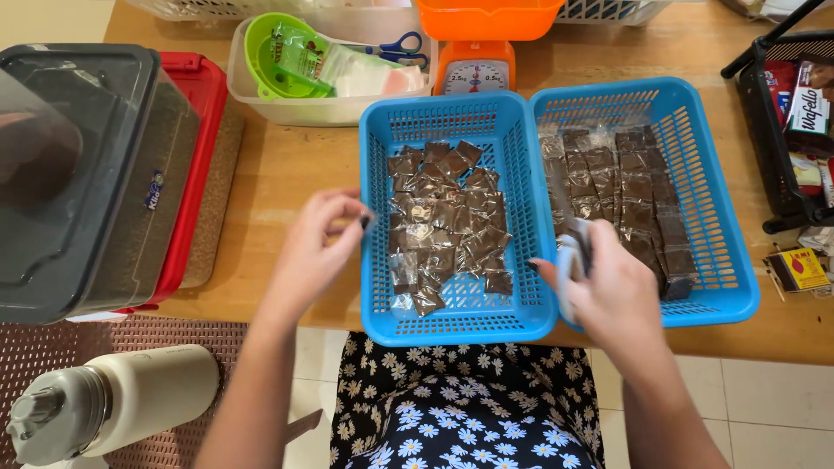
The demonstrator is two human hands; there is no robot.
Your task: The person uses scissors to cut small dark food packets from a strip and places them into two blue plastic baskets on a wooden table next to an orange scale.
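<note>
The left hand (317, 247) pinched a small dark packet at the 9 o'clock rim of the left blue basket (452, 321). The right hand (608, 291) gripped a wrapped stack over the right blue basket (730, 260). Sorting appeared underway; the next move called for a clean release into the packet pile (447, 221).

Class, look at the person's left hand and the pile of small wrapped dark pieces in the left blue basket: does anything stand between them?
Only the left blue basket wall: the left hand sits at its outer left rim, and the wrapped pieces lie just inside, uncovered.
</note>
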